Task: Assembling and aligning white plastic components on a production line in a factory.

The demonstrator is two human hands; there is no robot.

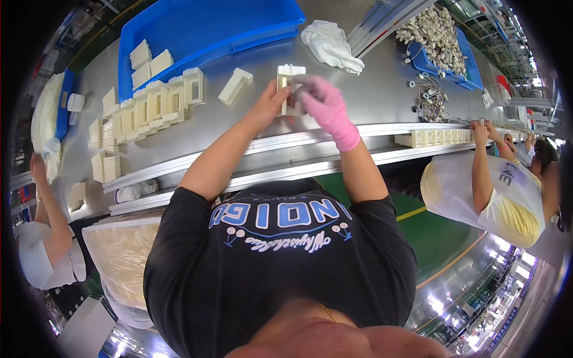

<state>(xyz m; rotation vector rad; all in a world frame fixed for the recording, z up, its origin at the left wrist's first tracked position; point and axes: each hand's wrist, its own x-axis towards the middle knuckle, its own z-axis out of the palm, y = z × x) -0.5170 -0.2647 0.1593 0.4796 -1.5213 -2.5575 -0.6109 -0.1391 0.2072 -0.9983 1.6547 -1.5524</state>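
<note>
My bare left hand (268,104) is closed on a cream plastic housing (291,70), a hollow rectangular frame held upright above the metal bench. Its thumb and fingers grip the left side of the frame. My right hand (329,113), in a pink glove with greyish fingertips, is at the frame's right side. Those fingers are bent toward the frame and smeared by motion, so whether they hold anything cannot be made out. Left of my hands, a single cream housing (236,86) lies on the bench. Farther left stands a slanting row of similar housings (156,104).
A large blue tray (239,43) holding flat cream pieces sits at the back. Stacks of cream plates (104,134) stand left. A white cloth (333,45) and a blue bin (471,59) of wired connectors lie right. Metal rails (250,146) cross before me; co-workers flank both sides.
</note>
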